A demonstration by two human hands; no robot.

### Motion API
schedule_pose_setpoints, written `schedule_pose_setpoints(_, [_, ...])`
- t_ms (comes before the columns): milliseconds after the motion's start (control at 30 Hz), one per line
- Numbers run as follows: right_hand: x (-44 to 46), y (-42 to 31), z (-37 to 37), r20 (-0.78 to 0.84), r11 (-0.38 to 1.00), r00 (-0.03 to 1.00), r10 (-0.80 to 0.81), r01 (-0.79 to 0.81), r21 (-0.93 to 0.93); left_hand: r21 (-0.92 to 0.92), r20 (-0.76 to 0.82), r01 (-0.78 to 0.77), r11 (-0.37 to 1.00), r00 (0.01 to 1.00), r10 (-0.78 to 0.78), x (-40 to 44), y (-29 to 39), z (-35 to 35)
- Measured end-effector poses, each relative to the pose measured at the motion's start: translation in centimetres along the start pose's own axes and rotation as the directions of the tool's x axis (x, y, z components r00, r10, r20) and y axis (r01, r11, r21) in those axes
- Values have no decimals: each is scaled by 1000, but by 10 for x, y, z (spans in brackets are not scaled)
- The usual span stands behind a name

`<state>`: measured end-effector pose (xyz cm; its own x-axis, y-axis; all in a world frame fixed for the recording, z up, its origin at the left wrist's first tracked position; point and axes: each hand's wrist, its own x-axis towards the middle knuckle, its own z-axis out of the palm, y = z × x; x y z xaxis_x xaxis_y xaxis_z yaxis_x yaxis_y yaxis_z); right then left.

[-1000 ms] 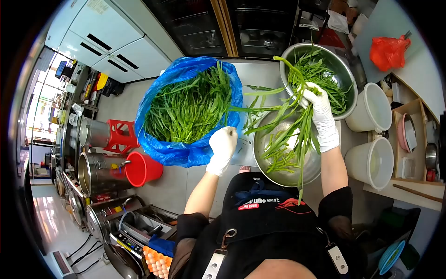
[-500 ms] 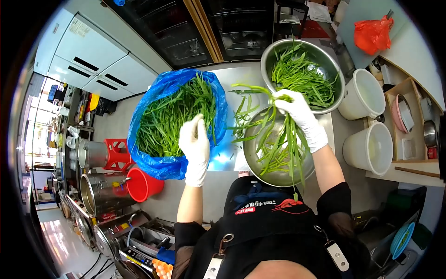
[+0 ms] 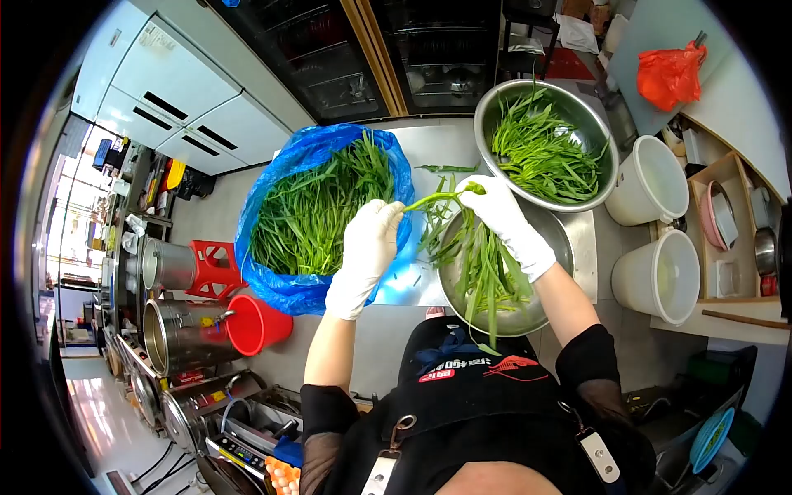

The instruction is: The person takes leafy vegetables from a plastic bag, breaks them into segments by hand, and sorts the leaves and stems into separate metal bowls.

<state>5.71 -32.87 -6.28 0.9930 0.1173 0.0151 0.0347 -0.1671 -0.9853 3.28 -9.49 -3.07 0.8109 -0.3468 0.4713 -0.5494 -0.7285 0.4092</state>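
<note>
My left hand [image 3: 369, 247], in a white glove, pinches the end of a green stem [image 3: 429, 200] beside the blue bag [image 3: 280, 285]. Long leafy greens [image 3: 318, 214] fill that bag. My right hand [image 3: 499, 216], also gloved, grips the stem's other end, with leaves hanging from it over the lower metal bowl [image 3: 540, 318]. Cut stems and leaves lie in that bowl. Behind it, the upper metal bowl [image 3: 606, 177] holds more greens [image 3: 549, 153]. Both bowls and the bag rest on a metal table [image 3: 584, 256], where a few loose leaves lie.
Two white buckets [image 3: 656, 276] stand at the right near a wooden shelf unit [image 3: 714, 173]. A red bucket [image 3: 257, 324], a red stool [image 3: 216, 268] and metal pots [image 3: 169, 338] are at the left. Cabinets line the back.
My left hand has moved from over the bag to the right and taken hold of the stem's end. My right hand has moved a little left and down with its greens.
</note>
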Motion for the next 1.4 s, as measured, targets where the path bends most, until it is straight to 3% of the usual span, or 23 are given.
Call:
schedule_pose_setpoints(100, [10,17,-19,-123,976,980,158,-136,172,-20,7,106,994,994,-106,-9,-5,3])
schedule_pose_setpoints(167, [17,26,-26,-292,999,955,47,-40,31,-84,51,237,968,971,-234,-14,-13,1])
schedule_pose_setpoints(200, [11,5,-18,-289,989,947,-138,115,-96,-65,70,252,965,966,-248,-15,-13,3])
schedule_pose_setpoints(267, [1,-24,4,-126,869,911,-394,324,-373,-217,145,422,880,906,-398,-12,-2,4])
schedule_pose_setpoints(333, [-8,-37,32,138,601,805,-576,533,-596,-315,232,522,792,852,-470,-6,6,4])
schedule_pose_setpoints(367, [-8,-32,43,281,426,724,-629,624,-655,-332,218,468,819,883,-416,-7,3,8])
schedule_pose_setpoints(433, [-12,-25,56,433,337,726,-535,653,-679,-418,368,573,705,816,-446,-4,8,3])
schedule_pose_setpoints(533, [-18,-23,55,405,221,677,-614,640,-736,-471,476,687,554,726,-496,-5,15,-1])
schedule_pose_setpoints(567, [-20,-24,50,354,276,688,-634,628,-728,-498,500,712,494,702,-507,-5,17,-2])
schedule_pose_setpoints(633, [-23,-27,42,255,377,701,-666,611,-696,-623,459,658,423,745,-484,-8,17,7])
schedule_pose_setpoints(667, [-24,-29,37,151,535,740,-655,595,-600,-672,445,632,386,761,-472,-7,19,10])
schedule_pose_setpoints(800, [-30,-30,25,-59,814,867,-495,439,-379,-788,417,551,276,807,-419,1,33,21])
schedule_pose_setpoints(900, [-24,-21,-2,-226,938,916,-331,294,-182,-837,413,498,227,847,-335,3,43,26])
schedule_pose_setpoints(967, [-19,-23,-40,-294,992,948,-122,113,-47,-846,404,476,241,866,-296,-2,48,30])
schedule_pose_setpoints(1000, [-17,-34,-63,-347,993,933,-101,72,-94,-811,452,522,263,846,-284,-4,53,27])
schedule_pose_setpoints(1033, [-14,-42,-85,-430,980,883,-189,140,-143,-809,446,517,280,850,-282,-4,63,27])
schedule_pose_setpoints(1100, [2,-53,-140,-451,842,733,-510,317,-437,-763,499,543,350,840,-213,-9,73,33])
schedule_pose_setpoints(1133, [14,-57,-163,-480,824,679,-556,375,-424,-715,511,523,464,844,-164,-16,73,42])
schedule_pose_setpoints(1167, [22,-70,-179,-420,641,541,-729,325,-695,-662,534,528,532,830,-159,-23,75,52])
schedule_pose_setpoints(1233, [51,-69,-215,-205,310,421,-884,199,-930,-588,503,497,638,842,-193,-51,71,89])
schedule_pose_setpoints(1333, [88,-42,-231,158,-137,535,-830,79,-987,-418,334,274,866,933,-134,-75,77,123])
schedule_pose_setpoints(1400, [113,5,-221,248,-195,598,-762,152,-969,-261,377,174,949,924,-65,-85,77,135])
